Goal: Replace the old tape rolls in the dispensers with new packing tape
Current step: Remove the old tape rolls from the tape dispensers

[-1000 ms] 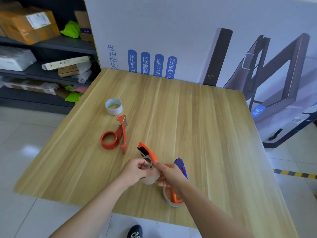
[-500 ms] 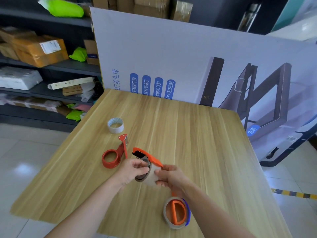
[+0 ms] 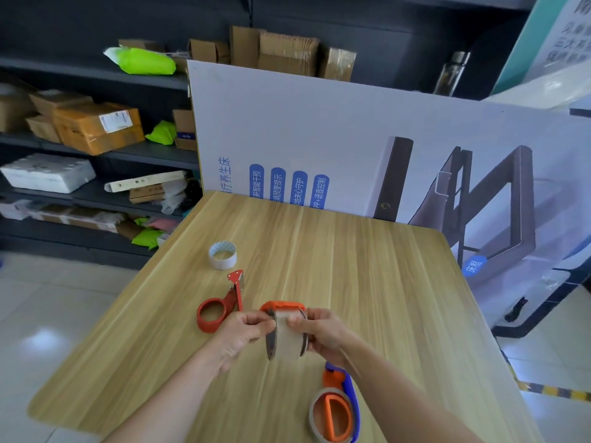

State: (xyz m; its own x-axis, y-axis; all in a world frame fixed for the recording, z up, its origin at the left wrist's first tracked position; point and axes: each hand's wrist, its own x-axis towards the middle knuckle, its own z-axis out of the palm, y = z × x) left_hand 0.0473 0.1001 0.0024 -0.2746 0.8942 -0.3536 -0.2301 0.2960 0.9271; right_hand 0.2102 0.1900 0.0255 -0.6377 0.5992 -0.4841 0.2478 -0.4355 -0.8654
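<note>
Above the wooden table both hands hold an orange tape dispenser with a nearly used-up brown-cored tape roll in it. My left hand pinches the roll's left side, and my right hand grips its right side. An empty red dispenser lies flat to the left. A white tape roll stands farther back. Near the front edge, an orange and blue dispenser lies with a thin roll around it.
A big printed cardboard panel stands upright along the table's far edge. Dark shelves with boxes and parcels fill the left background. Shiny tiled floor lies left of and in front of the table.
The hands have turned the orange dispenser so the roll's edge faces me, and lifted it slightly. The camera has tilted up, showing more of the shelves.
</note>
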